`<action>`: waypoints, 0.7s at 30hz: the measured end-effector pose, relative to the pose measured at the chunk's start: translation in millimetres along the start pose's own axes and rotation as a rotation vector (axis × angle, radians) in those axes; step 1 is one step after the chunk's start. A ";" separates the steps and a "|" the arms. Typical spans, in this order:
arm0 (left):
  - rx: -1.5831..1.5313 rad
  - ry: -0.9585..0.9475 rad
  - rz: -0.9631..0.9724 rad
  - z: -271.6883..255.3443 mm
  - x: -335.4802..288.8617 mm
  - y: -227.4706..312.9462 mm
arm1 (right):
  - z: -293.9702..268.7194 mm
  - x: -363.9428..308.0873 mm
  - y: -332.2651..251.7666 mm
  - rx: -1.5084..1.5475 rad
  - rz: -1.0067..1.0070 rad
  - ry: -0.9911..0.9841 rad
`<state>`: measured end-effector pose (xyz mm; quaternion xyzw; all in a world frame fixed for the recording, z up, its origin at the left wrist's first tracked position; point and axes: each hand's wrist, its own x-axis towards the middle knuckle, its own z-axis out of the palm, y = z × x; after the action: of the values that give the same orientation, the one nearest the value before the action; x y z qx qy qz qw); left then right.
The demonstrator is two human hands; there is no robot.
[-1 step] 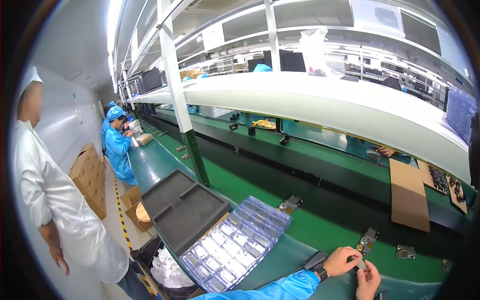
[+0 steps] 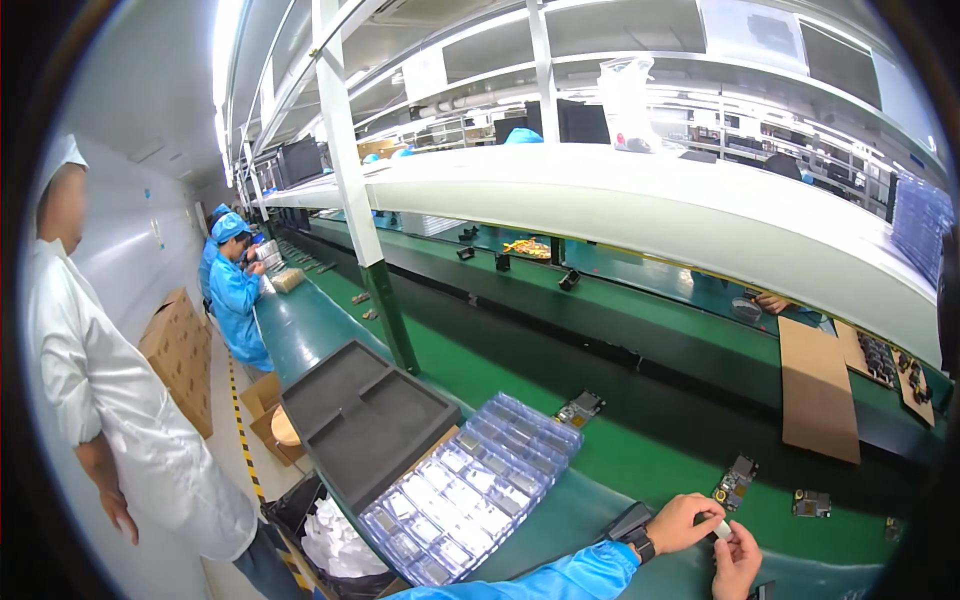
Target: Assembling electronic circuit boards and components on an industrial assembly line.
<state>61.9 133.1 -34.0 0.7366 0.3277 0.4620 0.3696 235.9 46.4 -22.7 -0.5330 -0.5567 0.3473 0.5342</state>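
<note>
My left hand (image 2: 684, 521) comes in from the lower edge in a blue sleeve, with a black watch (image 2: 640, 541) at the wrist. Its fingertips are closed on a small, flat, pale piece (image 2: 722, 529), whose kind I cannot make out. My right hand (image 2: 737, 563) pinches the same piece from the other side, partly covering it. Just beyond the fingers a circuit board (image 2: 735, 482) lies on the green belt, and another circuit board (image 2: 811, 503) is to its right. A dark object (image 2: 630, 519) stands beside the watch.
Left of my hands is a clear plastic compartment tray (image 2: 470, 490) holding small parts, beside a dark foam tray (image 2: 370, 420). A green-and-white post (image 2: 350, 180) rises behind them. Brown cardboard (image 2: 818, 390) leans at right. A person in a white coat (image 2: 130, 370) stands at left.
The small piece between my fingers looks brighter, as if tilted slightly. My hands have hardly moved.
</note>
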 end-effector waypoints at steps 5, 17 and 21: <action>-0.045 -0.014 -0.022 -1.0 1.6 -0.6 | -0.2 1.8 3.1 -0.062 -0.051 0.013; -0.129 -0.077 -0.105 -2.0 4.5 -4.2 | 5.4 4.8 30.9 0.021 -0.134 0.058; -0.110 -0.107 -0.098 -3.8 4.0 -1.7 | 5.5 5.6 25.6 -0.042 -0.222 0.010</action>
<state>59.5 138.1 -32.6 0.7220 0.3172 0.4204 0.4486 237.0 57.7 -47.0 -0.4810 -0.6169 0.2716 0.5607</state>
